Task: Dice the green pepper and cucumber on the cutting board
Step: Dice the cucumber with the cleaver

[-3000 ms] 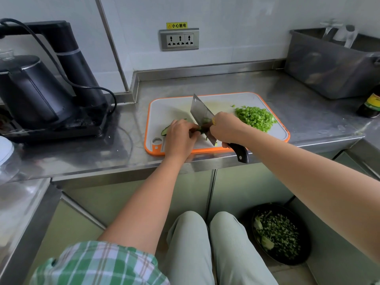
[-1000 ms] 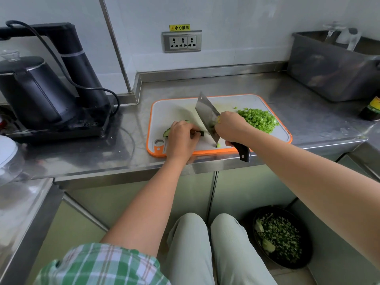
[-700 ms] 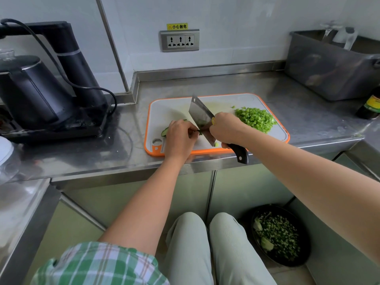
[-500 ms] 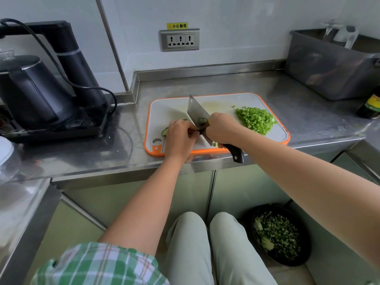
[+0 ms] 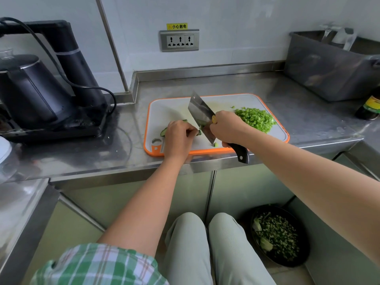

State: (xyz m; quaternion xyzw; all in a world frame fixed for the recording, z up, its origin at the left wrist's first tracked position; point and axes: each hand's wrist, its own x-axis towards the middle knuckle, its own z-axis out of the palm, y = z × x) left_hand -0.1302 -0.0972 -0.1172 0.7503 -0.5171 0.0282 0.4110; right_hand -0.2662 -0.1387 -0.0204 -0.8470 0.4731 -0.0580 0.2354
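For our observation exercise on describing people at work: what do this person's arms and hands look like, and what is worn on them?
The left hand and right hand are bare: no gloves, no watch at either wrist. Both forearms are bare. The left upper arm wears a short sleeve of green-and-white plaid with thin pinkish lines. The right arm's sleeve is out of view.

One warning sign can be read

The yellow sign [image 5: 177, 26] on the wall, just above the triple socket panel [image 5: 180, 40], says 小心触电 beside a small warning symbol. The round sticker [image 5: 213, 119] on the cleaver [image 5: 198, 110] and the yellow-green label [image 5: 372, 104] on the dark bottle [image 5: 368, 113] at the far right are too small to read.
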